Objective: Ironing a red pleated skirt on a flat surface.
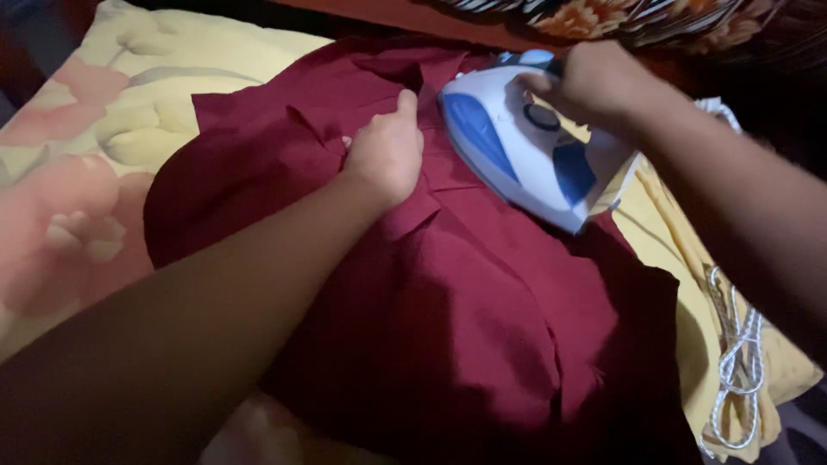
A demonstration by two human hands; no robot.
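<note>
Ironing in low light: my left hand (385, 153) lies on a dark red shirt (448, 293), fingers drawn together on the cloth and the thumb pointing up toward the collar, pinning the fabric just beside the nose of the iron. My right hand (586, 82) is closed over the handle of a white and blue steam iron (525, 146), which rests tilted on the shirt just to the right of the left hand, its pointed end aimed toward that thumb.

The shirt is spread across a yellow quilted blanket with pink flowers (129, 112), under both hands and running down toward me.

To do this pass well, I judge that I should keep the left hand pulling the cloth flat and taut away from the iron's tip, and keep its thumb out of the soleplate's path, since the two are close. The iron should sit flat instead of leaning on one edge, and move along the fold, not across it, so no new crease is pressed in.

A white braided cord (732, 362) lies on the blanket below and to the right of the right hand; I would keep it off the shirt.

Much is hard to read: the lower half of the shirt is in deep shadow, the soleplate is hidden, my forearms cover part of the cloth, and the patterned fabric (655, 21) beyond the right hand is cut off by the frame.
</note>
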